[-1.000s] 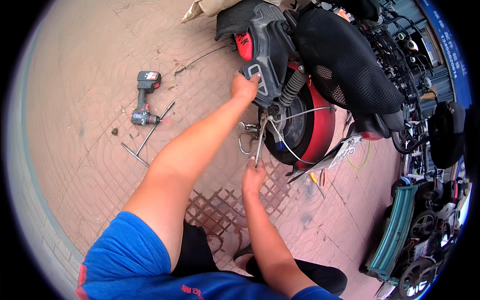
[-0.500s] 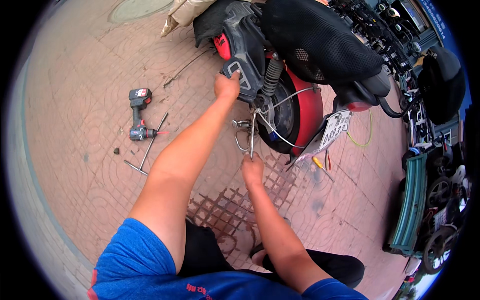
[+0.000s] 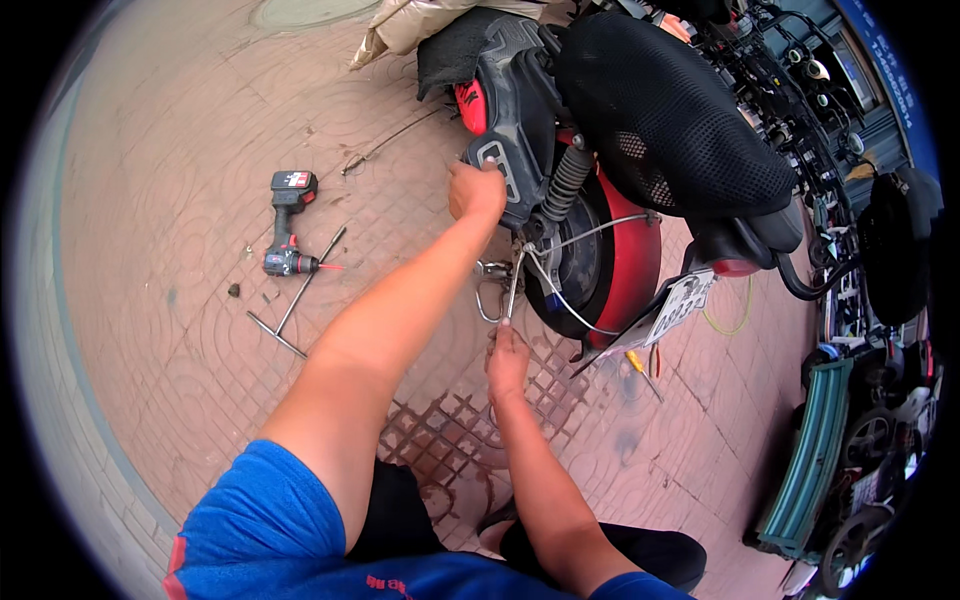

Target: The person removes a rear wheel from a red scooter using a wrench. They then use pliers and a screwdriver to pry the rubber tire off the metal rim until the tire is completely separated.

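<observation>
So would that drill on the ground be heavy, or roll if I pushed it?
The drill would probably feel heavy toward its chunky battery. Lying on its side, with that blocky end, it probably wouldn't roll far.

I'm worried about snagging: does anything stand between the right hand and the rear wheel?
Yes: thin pale cables cross in front of the rear wheel, right of the silver tool the right hand grips. Nothing else visible stands between them.

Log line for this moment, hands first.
left hand: on black side panel | right hand: holding metal tool by rear wheel | pavement: cordless drill, T-shaped tool
</observation>
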Motion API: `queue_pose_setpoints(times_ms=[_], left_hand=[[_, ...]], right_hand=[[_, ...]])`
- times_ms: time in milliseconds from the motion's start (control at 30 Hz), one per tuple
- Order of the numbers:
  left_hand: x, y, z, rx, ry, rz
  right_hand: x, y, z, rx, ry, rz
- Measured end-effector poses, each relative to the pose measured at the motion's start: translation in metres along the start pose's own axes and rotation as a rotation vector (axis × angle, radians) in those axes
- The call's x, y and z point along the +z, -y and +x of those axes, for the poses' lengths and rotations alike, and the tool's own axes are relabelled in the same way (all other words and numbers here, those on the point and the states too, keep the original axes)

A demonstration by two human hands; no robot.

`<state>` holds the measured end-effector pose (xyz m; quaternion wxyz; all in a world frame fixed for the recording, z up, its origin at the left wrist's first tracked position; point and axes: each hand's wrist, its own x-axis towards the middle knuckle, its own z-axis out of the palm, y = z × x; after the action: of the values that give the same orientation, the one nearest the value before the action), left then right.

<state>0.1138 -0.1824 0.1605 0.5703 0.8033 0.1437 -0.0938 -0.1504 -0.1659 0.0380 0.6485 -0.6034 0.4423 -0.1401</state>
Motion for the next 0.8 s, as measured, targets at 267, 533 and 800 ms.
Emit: queue_pose_setpoints(times_ms=[267, 533, 800], left_hand=[[0.003, 0.014, 0.005, 0.189, -0.078, 0.039], [0.005, 0.015, 0.005, 0.184, -0.079, 0.006], [0.005, 0.011, 0.007, 0.185, -0.085, -0.007]], right_hand=[[-0.017, 0.010, 0.009, 0.040, 0.040, -0.144], [-0.021, 0.033, 0.002, 0.116, 0.060, -0.182], [-0.034, 0.080, -0.014, 0.233, 0.088, -0.206]])
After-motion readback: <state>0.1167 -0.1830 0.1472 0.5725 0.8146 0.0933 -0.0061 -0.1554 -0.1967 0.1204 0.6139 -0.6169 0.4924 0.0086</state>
